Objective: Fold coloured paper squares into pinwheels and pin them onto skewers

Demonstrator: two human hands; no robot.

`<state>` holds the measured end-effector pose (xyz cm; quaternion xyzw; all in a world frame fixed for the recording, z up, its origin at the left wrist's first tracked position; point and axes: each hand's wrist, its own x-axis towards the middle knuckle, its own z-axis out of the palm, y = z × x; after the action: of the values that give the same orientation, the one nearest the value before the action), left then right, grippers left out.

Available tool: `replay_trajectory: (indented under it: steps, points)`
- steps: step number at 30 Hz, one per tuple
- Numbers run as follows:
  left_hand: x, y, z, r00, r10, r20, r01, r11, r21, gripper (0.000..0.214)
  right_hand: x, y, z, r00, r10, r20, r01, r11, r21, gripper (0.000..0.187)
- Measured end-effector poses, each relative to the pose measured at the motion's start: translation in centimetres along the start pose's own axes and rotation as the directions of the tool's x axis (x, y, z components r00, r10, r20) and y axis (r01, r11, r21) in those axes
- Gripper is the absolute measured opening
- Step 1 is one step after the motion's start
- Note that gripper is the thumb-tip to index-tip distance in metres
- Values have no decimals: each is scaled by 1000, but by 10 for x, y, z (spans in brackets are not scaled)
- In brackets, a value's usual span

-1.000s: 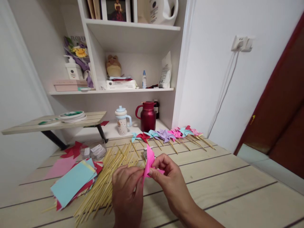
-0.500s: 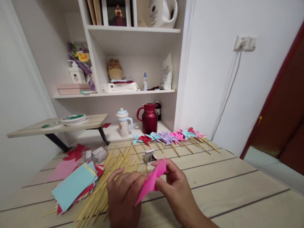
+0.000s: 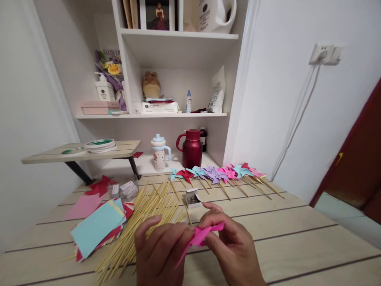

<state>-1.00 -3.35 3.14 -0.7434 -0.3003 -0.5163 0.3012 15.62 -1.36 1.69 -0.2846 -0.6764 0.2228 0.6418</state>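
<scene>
1. Between the left hand (image 3: 163, 250) and the right hand (image 3: 232, 246), on the near side of the scene, some pink paper (image 3: 200, 237) is hanging out in a two-handed pinch. It's looking bent or folded, but fingers are covering chunks of it.
2. Its long axis is slanting from near left to far right, so each hand is basically owning one end. Neither is nearer, since both are touching it. A loose tip is poking out at each end.
3. Left fingertips are pressing together on the left part. That thumb is mostly hiding, so I can't tell exactly where it's bearing.
4. Right side, the thumb is clamping from the near side and the index finger from the far side.
5. Just beyond the right fingers, a small white box (image 3: 195, 204) is sitting open with shiny bits (image 3: 193, 197) inside (can't tell what kind). The right hand is being the closer one there.
6. Loose sticks (image 3: 127, 235) are sprawling on the left, running behind the left hand, with paper sheets (image 3: 97, 228) lying farther left. That side's looking cramped.
7. Along the far edge, pinwheels (image 3: 214, 174) are lying in a row, with a shelf unit (image 3: 205, 115) standing behind and boxing things in.
8. Over on the right, the tabletop (image 3: 297, 238) is giving the most elbow room, its edge slanting toward near right.
</scene>
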Motion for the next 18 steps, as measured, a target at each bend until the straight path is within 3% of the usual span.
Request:
replay_trajectory:
  steps: [9,12,18]
  points:
    - [-6,6,2,989,6,-148,0,999,39,28,0,1,0,957,-284,52,286,957,-47,20]
    - [-7,4,-3,998,46,-47,-43,996,78,22,-2,4,0,956,-287,61,289,957,-25,28]
    - [-12,2,-1,991,88,-101,-76,990,115,28,-2,6,-2,965,-260,30,260,965,2,38]
